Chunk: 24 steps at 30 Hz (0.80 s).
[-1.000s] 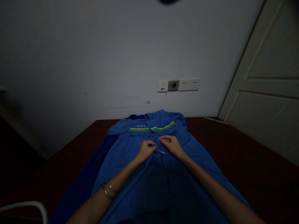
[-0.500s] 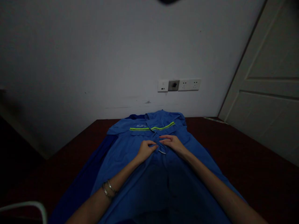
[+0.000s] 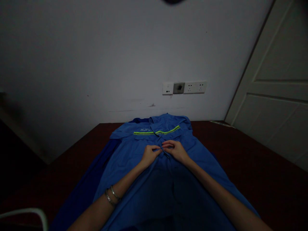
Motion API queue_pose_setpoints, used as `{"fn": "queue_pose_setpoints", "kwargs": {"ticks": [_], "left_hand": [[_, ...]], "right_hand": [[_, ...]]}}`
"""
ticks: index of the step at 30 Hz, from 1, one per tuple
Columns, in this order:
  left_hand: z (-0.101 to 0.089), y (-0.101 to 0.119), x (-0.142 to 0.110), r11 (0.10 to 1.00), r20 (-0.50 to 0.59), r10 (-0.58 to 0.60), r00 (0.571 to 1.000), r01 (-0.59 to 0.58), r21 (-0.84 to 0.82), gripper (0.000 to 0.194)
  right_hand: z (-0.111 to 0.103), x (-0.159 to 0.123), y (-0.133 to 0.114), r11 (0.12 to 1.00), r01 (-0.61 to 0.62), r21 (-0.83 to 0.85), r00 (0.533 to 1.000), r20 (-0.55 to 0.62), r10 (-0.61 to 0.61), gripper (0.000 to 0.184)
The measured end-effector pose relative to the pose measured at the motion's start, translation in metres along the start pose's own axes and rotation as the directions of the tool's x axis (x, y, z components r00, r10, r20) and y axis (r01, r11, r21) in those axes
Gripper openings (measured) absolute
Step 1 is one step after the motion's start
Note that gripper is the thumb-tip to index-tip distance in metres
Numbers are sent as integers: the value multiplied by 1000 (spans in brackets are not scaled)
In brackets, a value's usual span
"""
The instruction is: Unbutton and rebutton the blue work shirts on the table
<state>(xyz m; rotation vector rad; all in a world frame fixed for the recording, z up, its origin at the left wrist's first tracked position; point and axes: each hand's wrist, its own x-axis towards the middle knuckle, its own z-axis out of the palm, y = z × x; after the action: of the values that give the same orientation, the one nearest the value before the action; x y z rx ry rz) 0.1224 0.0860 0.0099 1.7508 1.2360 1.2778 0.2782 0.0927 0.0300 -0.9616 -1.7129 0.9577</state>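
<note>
A blue work jacket lies spread out, with a yellow-green stripe across its chest and pale lettering at the left. Both hands meet at its front opening, just below the stripe. My left hand is closed, thumb and fingers pinching the jacket's front edge. Close beside it, my right hand also has its fingertips pressed together on the cloth at the opening. Any small fastener between the fingertips is too dark and small to make out. Two bracelets circle my left wrist.
The jacket rests on a dark red-brown tabletop against a pale wall. Sockets and a switch panel are set in the wall. At the right stands a panelled door. A pale curved bar shows at the lower left.
My right hand has moved slightly left and its fingers have closed onto the jacket's edge. A pale strip below the fingertips no longer shows. My left hand stays nearly still.
</note>
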Motion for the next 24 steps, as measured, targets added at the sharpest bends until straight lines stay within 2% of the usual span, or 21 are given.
{"fn": "queue_pose_setpoints", "kwargs": {"ticks": [5,8,11,17,22,24], "left_hand": [[1,0,1,978,-22,-116,993,111,-175,16],[1,1,1,919,49,-185,982,190,-345,28],[-2,1,1,869,88,-208,974,226,-441,39],[-5,1,3,849,83,-223,971,236,-473,38],[-4,3,4,862,9,-209,978,189,-471,24],[-4,4,3,870,14,-204,979,188,-456,25]], "right_hand": [[3,-3,-1,982,108,-156,994,-7,-110,23],[2,-4,-4,953,156,-259,986,-16,-166,22],[2,-6,-8,922,202,-329,976,-15,-219,22],[5,-9,-11,861,325,-391,941,46,-334,28],[6,-12,-15,821,404,-403,913,117,-391,37],[6,-13,-16,810,429,-400,902,148,-405,40]]}}
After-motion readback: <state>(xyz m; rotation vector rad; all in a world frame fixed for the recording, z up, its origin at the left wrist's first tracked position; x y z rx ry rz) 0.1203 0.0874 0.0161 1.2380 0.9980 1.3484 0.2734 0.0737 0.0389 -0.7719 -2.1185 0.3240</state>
